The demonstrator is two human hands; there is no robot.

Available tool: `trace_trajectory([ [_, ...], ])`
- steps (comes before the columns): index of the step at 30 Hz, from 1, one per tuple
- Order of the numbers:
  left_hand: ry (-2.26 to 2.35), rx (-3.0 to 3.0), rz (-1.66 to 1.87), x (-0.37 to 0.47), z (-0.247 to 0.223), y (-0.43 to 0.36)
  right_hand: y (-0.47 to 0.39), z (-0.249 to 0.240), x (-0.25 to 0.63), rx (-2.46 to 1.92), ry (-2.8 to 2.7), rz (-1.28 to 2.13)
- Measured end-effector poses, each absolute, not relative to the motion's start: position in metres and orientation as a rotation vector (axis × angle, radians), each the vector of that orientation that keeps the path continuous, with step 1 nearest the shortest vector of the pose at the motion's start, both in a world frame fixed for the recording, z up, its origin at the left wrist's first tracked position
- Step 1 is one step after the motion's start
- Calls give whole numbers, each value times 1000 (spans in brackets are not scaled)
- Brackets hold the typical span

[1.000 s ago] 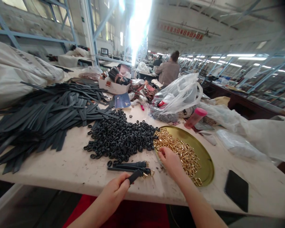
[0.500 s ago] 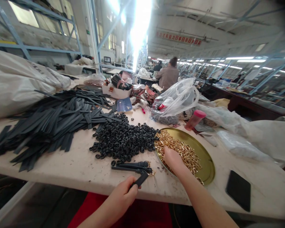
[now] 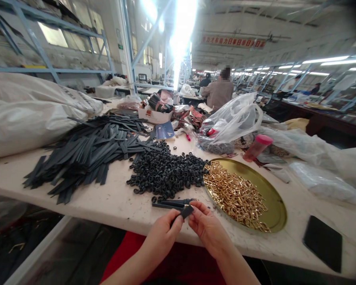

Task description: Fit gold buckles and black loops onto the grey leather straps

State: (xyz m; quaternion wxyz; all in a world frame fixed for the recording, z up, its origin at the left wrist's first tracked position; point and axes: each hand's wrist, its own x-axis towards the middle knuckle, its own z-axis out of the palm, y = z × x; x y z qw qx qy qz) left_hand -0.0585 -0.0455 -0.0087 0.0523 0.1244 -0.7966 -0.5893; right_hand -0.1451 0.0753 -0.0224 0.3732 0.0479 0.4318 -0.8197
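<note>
The right hand (image 3: pixel 207 227) has left the gold tray (image 3: pixel 274 211) and meets the dark strap (image 3: pixel 186 211) over the bench (image 3: pixel 118 209) — bringing both hands together. The left hand (image 3: pixel 165 227) has its grip closed on the strap; the right's closure and hold — I cannot tell.

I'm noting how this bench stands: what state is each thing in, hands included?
Left hand: closed on strap
Right hand: fingers at strap's end, grip unclear
Strips: heaped loose
Loops: heaped loose
Tray: partly covered
Buckles: loose in tray
Jar: closed
Box: open, filled
Phone: flat, dark
Bag: crumpled
</note>
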Motion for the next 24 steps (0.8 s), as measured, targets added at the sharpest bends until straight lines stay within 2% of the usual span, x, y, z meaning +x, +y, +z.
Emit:
trace_trajectory([
  [5,-2554,434,-1666,-52,-11,-55,75,-28,-143,307,921,-2122],
  [11,-2564,457,-1688,-51,-21,-59,74,-40,-140,419,813,-2107],
  [18,-2611,481,-1707,-48,-31,-66,71,-41,-134,400,799,-2102],
  [24,-2813,342,-1559,-47,-23,-62,68,-47,-119,442,828,-2070],
])
